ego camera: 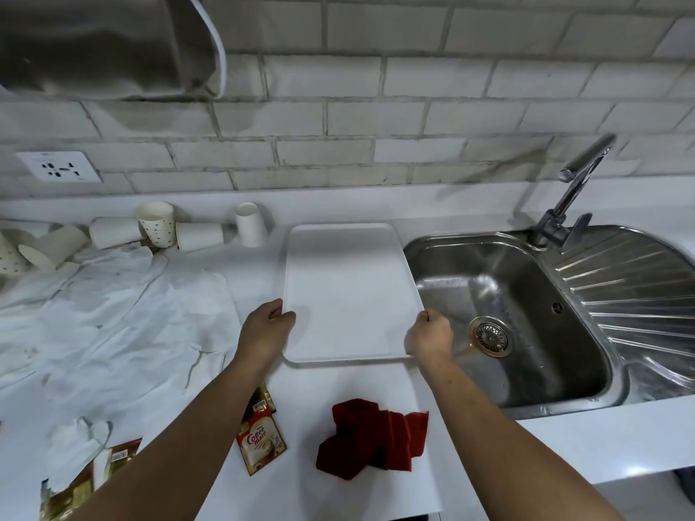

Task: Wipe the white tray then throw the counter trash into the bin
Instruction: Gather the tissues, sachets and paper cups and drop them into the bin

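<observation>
Both arms extended forward, left hand (265, 332) and right hand (431, 337) clenched, thumbs up

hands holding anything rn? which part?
Yes. Both hold the white tray: left hand on its left long edge, right hand on its right edge near the front corner. The red cloth lies unheld on the counter.

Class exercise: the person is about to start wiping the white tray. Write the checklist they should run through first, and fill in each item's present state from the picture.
1. Both hands grip the white tray: left hand, right hand: ok.
2. Tray surface bare: ok.
3. Tray fully on the counter: not ok, its right edge overhangs the sink.
4. Red cloth within reach: ok, but in neither hand.
5. Cloth damp: cannot tell.
6. Bin located: cannot tell, none in view.
</observation>
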`<state>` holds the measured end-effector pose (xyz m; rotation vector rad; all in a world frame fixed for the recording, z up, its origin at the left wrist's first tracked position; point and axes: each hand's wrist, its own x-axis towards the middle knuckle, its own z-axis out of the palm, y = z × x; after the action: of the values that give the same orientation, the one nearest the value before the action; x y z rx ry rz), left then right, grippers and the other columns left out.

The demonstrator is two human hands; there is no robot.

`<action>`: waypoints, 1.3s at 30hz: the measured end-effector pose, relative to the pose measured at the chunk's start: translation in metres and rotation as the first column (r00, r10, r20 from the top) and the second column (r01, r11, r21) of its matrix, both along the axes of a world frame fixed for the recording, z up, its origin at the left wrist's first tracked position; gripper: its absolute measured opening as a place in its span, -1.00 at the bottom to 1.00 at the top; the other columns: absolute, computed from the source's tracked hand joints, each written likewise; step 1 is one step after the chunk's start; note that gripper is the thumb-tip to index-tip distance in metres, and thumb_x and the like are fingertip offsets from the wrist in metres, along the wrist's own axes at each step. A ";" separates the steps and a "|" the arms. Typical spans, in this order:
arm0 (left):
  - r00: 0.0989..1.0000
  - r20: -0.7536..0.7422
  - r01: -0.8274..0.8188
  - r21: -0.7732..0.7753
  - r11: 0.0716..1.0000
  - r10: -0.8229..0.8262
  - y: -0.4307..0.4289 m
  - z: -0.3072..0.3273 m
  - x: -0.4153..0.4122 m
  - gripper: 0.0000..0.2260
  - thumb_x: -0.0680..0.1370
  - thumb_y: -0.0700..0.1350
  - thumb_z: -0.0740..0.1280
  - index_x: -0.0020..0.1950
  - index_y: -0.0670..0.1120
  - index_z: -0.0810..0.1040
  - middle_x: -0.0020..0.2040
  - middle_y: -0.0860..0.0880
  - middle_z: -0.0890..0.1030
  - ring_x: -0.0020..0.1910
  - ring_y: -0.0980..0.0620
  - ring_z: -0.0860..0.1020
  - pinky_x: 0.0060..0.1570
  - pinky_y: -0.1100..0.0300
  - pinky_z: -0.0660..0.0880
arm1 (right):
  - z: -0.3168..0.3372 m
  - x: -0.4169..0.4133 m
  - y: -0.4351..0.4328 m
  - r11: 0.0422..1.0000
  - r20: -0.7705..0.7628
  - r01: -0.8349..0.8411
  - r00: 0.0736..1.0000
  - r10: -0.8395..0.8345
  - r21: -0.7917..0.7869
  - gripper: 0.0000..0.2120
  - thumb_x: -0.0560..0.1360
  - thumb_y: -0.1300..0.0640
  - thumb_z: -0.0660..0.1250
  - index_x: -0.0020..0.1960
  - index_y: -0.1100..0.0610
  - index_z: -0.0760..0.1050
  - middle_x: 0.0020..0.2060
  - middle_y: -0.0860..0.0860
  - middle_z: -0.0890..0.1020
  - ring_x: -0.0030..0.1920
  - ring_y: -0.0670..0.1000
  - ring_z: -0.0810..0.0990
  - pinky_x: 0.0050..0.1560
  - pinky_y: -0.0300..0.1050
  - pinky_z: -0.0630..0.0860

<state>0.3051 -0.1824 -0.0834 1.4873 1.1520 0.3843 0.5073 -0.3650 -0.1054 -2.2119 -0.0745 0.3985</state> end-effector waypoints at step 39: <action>0.946 0.211 -0.287 0.193 0.938 0.246 -0.082 0.052 -0.069 -0.46 0.60 -0.09 0.37 0.56 0.09 0.32 0.29 0.05 0.53 0.21 0.01 0.57 0.15 0.08 0.54 | 0.064 -0.072 -0.035 0.852 0.175 -0.480 0.839 0.515 -0.209 -0.40 0.59 0.03 0.20 0.60 0.04 0.16 0.39 0.12 0.27 0.38 0.19 0.19 0.35 0.11 0.28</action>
<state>0.2359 -0.2647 -0.0315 1.4505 1.1943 0.8458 0.4356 -0.3998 -0.0414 -2.3704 -0.7858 0.4443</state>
